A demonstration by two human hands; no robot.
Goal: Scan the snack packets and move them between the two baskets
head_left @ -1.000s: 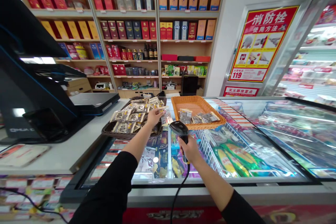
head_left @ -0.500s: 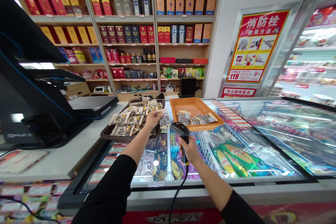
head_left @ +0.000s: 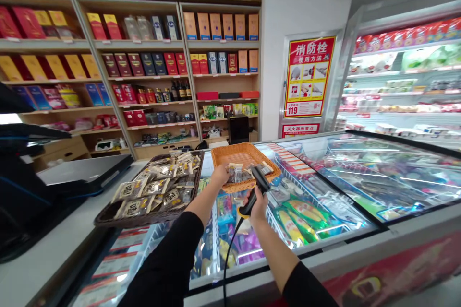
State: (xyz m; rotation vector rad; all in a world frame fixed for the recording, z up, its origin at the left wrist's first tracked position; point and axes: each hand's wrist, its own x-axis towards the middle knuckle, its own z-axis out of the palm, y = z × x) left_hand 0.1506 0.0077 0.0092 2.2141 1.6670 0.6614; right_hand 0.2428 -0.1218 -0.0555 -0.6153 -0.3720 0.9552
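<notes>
My right hand [head_left: 258,205] is wrapped around the handle of a black barcode scanner [head_left: 260,180], its head tilted up over the near rim of an orange wicker basket [head_left: 236,152]. A cable runs down from the grip. At the basket's left side, my left hand [head_left: 222,175] has its fingers closed on the end of a small clear snack packet [head_left: 235,171]; the fingertips are partly hidden. Other packets [head_left: 264,169] lie in the same basket, some behind the scanner. To the left, a dark brown wicker basket [head_left: 108,216] holds a heap of similar snack packets [head_left: 154,187].
Both baskets rest on the glass top of a chest freezer [head_left: 360,192] filled with frozen goods. A black checkout machine [head_left: 29,192] with a flat scale plate [head_left: 86,172] stands at left. Shelves of boxed goods [head_left: 144,64] line the back, a refrigerated display [head_left: 403,81] the right.
My left hand has moved right with a packet, from between the baskets into the orange one. The scanner has turned so its head points up and away. The view has swung right.
</notes>
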